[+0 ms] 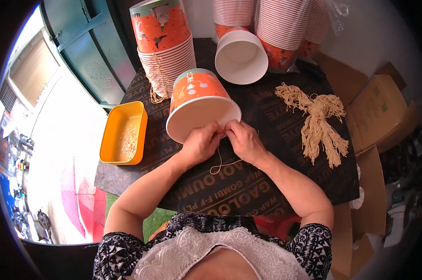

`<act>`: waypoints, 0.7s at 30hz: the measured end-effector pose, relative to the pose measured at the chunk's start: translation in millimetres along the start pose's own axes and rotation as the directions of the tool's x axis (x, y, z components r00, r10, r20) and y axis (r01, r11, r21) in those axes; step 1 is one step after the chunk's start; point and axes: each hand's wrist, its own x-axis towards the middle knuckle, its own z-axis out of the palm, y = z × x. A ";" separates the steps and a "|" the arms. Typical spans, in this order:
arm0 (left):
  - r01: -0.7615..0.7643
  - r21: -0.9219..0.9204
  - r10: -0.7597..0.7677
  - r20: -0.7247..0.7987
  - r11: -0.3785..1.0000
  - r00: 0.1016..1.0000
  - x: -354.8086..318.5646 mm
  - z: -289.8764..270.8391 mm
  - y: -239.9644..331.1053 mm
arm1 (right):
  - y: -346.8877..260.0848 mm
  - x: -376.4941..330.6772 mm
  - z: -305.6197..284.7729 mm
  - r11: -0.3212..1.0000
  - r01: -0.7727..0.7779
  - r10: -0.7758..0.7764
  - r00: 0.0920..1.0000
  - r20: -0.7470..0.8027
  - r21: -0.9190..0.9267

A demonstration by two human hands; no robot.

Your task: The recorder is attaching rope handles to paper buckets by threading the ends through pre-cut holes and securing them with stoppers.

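Left hand pinched shut on cord at cup rim | right hand pinched same cord | cup tilted on table | tray left, cord bundle right

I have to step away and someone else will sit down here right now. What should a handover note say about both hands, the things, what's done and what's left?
Left hand and right hand: both pinch a beige cord at the rim of the orange paper bucket, which lies tilted on the dark board; the cord's loop hangs toward the body.
Spare cords lie bundled to the right; yellow tray to the left.
Done: one stack behind shows cord on it.
Left: this bucket's cord looks not yet fixed; stacked buckets and one white-inside bucket wait behind.
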 end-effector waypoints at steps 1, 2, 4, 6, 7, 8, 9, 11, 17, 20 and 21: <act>0.097 -0.125 -0.095 0.026 0.987 0.995 0.3 -1.6 0.7 | 0.5 -0.2 -0.1 1.000 0.018 -0.018 1.000 -0.001 -0.017; 0.099 -0.127 -0.096 0.027 0.987 0.995 0.6 -3.4 1.7 | 0.6 -0.3 0.2 0.999 0.036 -0.036 0.999 0.000 -0.032; 0.248 -0.225 -0.223 0.133 0.942 0.966 2.0 -5.5 2.0 | 0.6 -0.4 -0.9 0.998 0.045 -0.044 0.999 0.006 -0.040; 0.237 -0.201 -0.219 0.105 0.951 0.970 0.8 -4.5 -3.2 | 0.1 1.1 -1.9 0.997 0.060 -0.059 0.998 0.016 -0.044; 0.222 -0.177 -0.211 0.080 0.959 0.974 0.3 -4.3 -5.2 | 0.6 2.0 -3.0 0.996 0.083 -0.082 0.996 0.031 -0.030; 0.225 -0.178 -0.214 0.078 0.958 0.974 1.3 -4.4 -5.2 | 1.9 2.3 -4.4 0.995 0.103 -0.102 0.994 0.046 -0.018; 0.278 -0.181 -0.269 0.073 0.943 0.960 2.6 -4.8 -4.2 | 3.5 1.9 -5.1 0.995 0.103 -0.102 0.994 0.049 -0.017; 0.332 -0.185 -0.326 0.063 0.925 0.943 3.0 -3.5 -3.8 | 6.0 1.3 -6.0 0.987 0.155 -0.150 0.984 0.093 -0.051; 0.381 -0.204 -0.394 -0.024 0.902 0.919 2.0 1.7 -2.1 | 3.7 2.9 -9.5 0.981 0.183 -0.171 0.973 0.153 -0.063; 0.337 -0.152 -0.352 -0.081 0.929 0.932 1.1 2.8 -3.2 | 4.0 3.1 -10.1 0.980 0.183 -0.165 0.967 0.193 -0.079; 0.336 -0.140 -0.350 -0.085 0.931 0.933 0.9 2.0 -3.1 | 2.1 3.7 -10.8 0.979 0.186 -0.168 0.966 0.195 -0.078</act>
